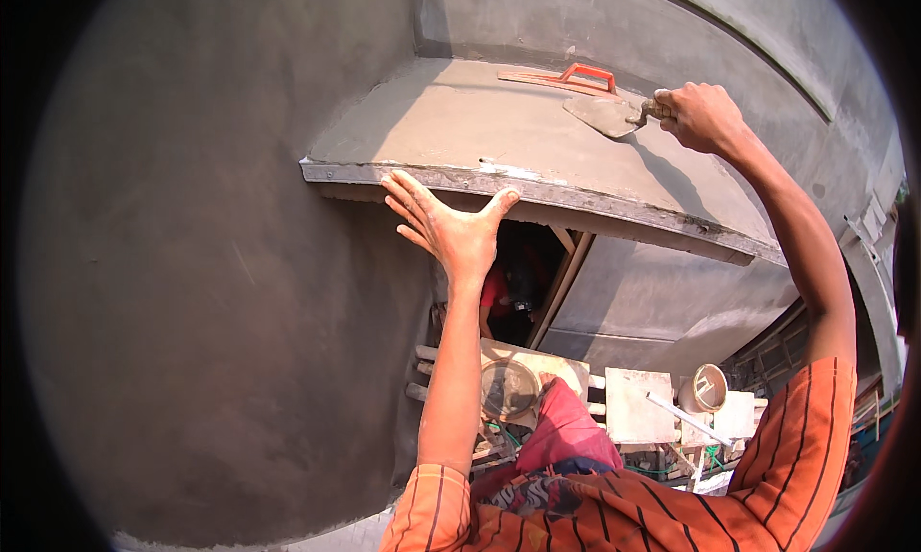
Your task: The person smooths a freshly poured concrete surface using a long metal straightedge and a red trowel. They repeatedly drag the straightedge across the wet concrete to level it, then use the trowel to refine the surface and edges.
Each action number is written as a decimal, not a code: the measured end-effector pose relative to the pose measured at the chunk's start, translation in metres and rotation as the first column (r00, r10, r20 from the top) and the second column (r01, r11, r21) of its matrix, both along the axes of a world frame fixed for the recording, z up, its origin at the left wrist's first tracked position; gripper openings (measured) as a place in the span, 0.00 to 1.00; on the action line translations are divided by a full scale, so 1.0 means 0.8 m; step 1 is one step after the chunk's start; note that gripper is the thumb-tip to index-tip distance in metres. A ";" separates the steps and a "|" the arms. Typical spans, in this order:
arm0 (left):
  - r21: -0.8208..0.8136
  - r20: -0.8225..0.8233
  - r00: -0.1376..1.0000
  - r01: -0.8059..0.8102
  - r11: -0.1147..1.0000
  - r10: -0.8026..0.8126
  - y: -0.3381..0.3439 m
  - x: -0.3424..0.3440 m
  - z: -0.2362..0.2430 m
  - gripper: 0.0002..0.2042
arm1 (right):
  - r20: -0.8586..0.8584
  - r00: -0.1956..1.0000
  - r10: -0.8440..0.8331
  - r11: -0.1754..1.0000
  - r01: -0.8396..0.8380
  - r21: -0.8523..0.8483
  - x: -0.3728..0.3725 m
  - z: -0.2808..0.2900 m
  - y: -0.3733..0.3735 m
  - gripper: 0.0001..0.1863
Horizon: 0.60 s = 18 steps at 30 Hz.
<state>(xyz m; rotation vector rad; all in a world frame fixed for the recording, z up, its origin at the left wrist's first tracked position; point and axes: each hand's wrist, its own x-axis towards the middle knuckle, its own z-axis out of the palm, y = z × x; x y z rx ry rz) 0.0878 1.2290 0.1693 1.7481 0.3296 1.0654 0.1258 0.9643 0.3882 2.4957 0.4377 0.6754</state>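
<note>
My right hand (703, 116) is closed round the handle of a pointed trowel (601, 117), whose blade is over the grey mortar surface of a ledge (480, 111). Whether the blade touches the mortar I cannot tell. An orange float (556, 80) with a raised handle lies on the ledge just beyond the trowel. Along the ledge's front edge runs a long, mortar-smeared straight bar (595, 195). My left hand (451, 234) is open at this bar, fingers and thumb spread, fingertips at its front face near the left end.
A grey plastered wall (211, 264) rises close on the left. Below are scaffold boards (638, 406) on poles, a round basin (508, 389), a bucket (708, 387) and a white strip (689, 420). In the dark opening under the ledge, a person in red (494, 291) is partly visible.
</note>
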 end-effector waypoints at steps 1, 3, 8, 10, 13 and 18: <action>-0.007 0.001 1.000 0.001 1.000 -0.001 0.000 -0.002 0.002 0.73 | 0.004 1.000 -0.021 1.000 0.021 0.021 0.010 0.005 -0.004 0.11; -0.015 0.001 1.000 0.012 1.000 -0.012 -0.003 -0.001 0.004 0.73 | 0.005 1.000 0.026 0.991 -0.026 0.133 0.031 0.006 -0.015 0.13; -0.006 -0.012 1.000 0.000 1.000 0.000 -0.002 -0.003 0.002 0.72 | -0.160 0.958 0.240 0.910 -0.164 0.380 0.055 -0.019 0.001 0.21; -0.002 0.004 1.000 -0.001 1.000 0.001 -0.002 -0.003 0.003 0.73 | -0.126 0.945 0.303 0.899 -0.239 0.368 0.063 -0.032 0.008 0.21; 0.003 0.021 1.000 0.004 1.000 -0.004 -0.001 -0.002 -0.001 0.73 | -0.095 0.931 0.351 0.891 -0.302 0.339 0.064 -0.039 0.029 0.20; 0.004 0.026 1.000 0.009 1.000 -0.009 0.004 -0.001 -0.001 0.73 | -0.036 0.900 0.434 0.868 -0.407 0.285 0.077 -0.027 0.073 0.21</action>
